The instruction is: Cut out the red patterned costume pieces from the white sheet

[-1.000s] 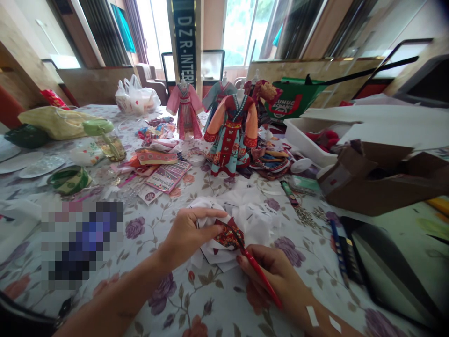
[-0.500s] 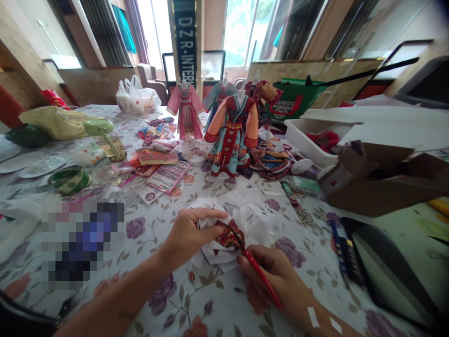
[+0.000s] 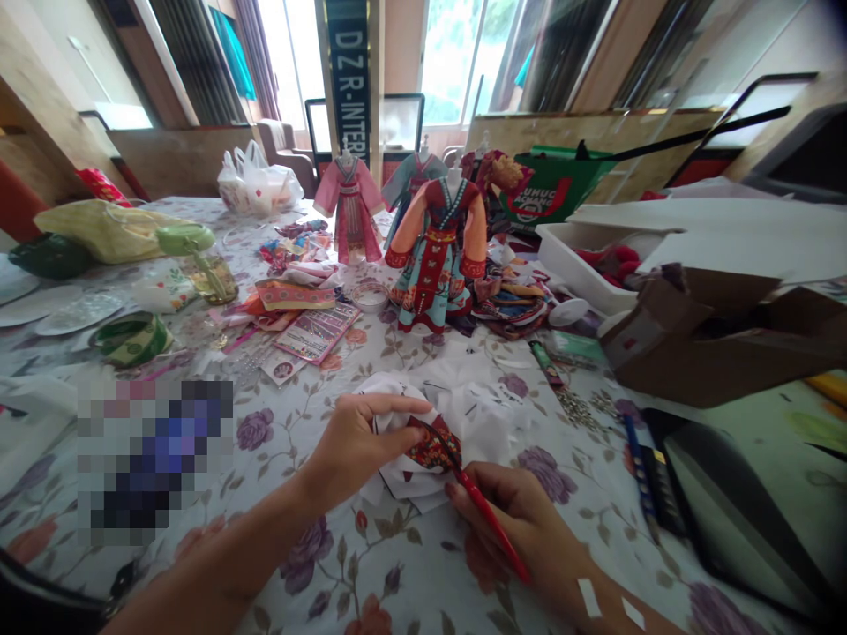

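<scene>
My left hand (image 3: 361,437) pinches a small red patterned cloth piece (image 3: 433,451) with gold and dark flecks, thumb pressed on it and index finger stretched above. My right hand (image 3: 516,507) grips a slim red-handled tool (image 3: 493,525); its thin dark, curved tip lies across the cloth. Whether the tool is tweezers or scissors I cannot tell. Under and around the cloth lies crumpled white sheet material (image 3: 490,406) with dark marks. Beyond it stands a doll-sized robe (image 3: 437,265) with orange sleeves and a red front panel on a small stand.
More small robes, one pink (image 3: 348,207), stand behind. Fabric scraps (image 3: 513,300), a green tape roll (image 3: 132,339) and a lidded jug (image 3: 205,265) lie about. At the right are a cardboard box (image 3: 721,335), a white box (image 3: 588,273) and a dark tablet-like slab (image 3: 741,503).
Almost nothing differs. The right hand and its red tool have shifted very slightly; the left hand keeps its hold on the cloth.
</scene>
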A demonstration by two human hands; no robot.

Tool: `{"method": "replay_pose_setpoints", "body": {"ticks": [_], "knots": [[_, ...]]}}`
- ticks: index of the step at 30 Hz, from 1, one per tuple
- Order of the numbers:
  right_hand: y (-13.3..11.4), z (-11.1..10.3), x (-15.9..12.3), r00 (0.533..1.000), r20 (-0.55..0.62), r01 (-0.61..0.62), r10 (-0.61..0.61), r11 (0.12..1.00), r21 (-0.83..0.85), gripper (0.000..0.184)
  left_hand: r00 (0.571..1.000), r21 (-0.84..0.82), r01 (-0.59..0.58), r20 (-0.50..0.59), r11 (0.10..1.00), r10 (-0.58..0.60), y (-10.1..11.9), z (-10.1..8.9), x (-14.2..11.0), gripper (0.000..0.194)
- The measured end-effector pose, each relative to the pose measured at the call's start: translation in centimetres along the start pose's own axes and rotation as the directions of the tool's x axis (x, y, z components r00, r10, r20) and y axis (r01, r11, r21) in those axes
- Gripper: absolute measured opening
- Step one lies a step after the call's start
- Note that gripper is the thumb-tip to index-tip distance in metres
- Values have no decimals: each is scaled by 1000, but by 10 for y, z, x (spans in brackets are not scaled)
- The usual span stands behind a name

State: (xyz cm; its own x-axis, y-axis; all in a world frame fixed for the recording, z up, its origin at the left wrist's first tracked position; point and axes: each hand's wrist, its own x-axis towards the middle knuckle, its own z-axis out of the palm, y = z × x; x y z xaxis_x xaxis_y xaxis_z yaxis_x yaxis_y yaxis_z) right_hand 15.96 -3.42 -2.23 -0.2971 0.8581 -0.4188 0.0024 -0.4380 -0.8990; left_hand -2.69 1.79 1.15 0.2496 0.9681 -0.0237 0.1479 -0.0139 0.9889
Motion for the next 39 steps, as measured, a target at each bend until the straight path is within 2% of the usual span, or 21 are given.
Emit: {"method": "replay_pose_setpoints", "body": {"ticks": [11, 21, 33, 39], "knots": [[4, 0, -2, 1000, -23, 7, -6, 1000, 8, 41, 1000, 5, -6, 1, 1000, 6, -1, 0, 0, 23], [0, -1, 1, 999, 36, 8, -10, 999, 36, 38, 1000, 15, -13, 7, 1000, 13, -1, 0, 0, 23], [0, 2, 0, 1000, -14, 10, -10, 1000, 4, 39, 999, 40, -34, 5, 999, 33, -2, 1, 0, 22], [-1, 0, 0, 1000, 25, -9, 8, 999, 35, 40, 1000, 32, -22, 3, 999, 21, -1, 1, 0, 22]]}}
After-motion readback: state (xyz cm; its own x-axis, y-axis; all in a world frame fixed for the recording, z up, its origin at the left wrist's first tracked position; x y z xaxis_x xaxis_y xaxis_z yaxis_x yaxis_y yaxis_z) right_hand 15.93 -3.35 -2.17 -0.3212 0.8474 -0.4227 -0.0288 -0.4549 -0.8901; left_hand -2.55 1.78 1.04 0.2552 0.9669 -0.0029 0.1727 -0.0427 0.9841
